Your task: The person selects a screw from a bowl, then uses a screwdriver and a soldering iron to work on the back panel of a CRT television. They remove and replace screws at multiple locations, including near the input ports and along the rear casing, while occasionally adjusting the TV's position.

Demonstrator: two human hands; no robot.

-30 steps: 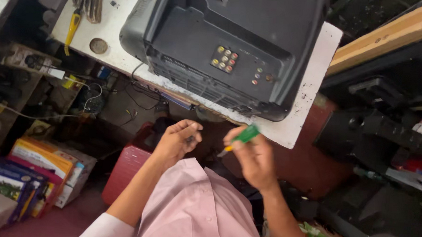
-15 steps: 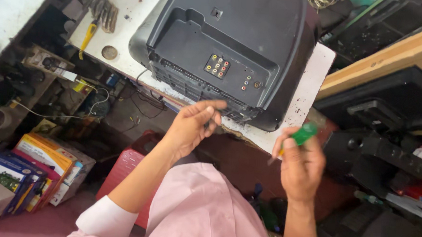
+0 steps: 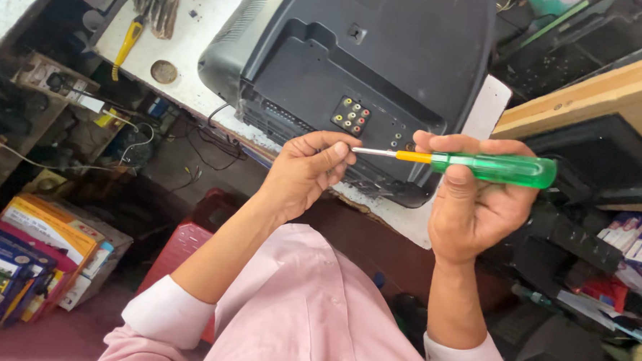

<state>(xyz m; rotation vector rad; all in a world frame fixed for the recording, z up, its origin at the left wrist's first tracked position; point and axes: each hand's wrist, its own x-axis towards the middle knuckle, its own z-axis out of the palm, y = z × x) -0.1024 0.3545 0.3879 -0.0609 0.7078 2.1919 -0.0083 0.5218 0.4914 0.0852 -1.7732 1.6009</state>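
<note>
My right hand [image 3: 475, 205] grips a screwdriver [image 3: 491, 166] with a clear green handle, held level at chest height. Its thin metal shaft points left, and the thumb and fingers of my left hand [image 3: 307, 169] pinch the tip. Just behind both hands a black tube television [image 3: 355, 66] lies with its back panel toward me on a white bench [image 3: 197, 49]. A cluster of coloured sockets [image 3: 351, 117] shows on that back panel. Pink sleeves cover my upper arms.
On the bench's far left lie a yellow-handled tool [image 3: 127, 43], pliers [image 3: 157, 7] and a round disc [image 3: 163, 71]. Loose wires [image 3: 132, 132] hang below the bench. Coloured boxes [image 3: 40, 244] stand at lower left, a red stool [image 3: 188, 243] beneath me, dark equipment and wooden shelving [image 3: 591, 98] on the right.
My right hand has swung the screwdriver up from pointing downward to level. My left hand has left the television's edge and taken hold of the tip. The view has closed in.
</note>
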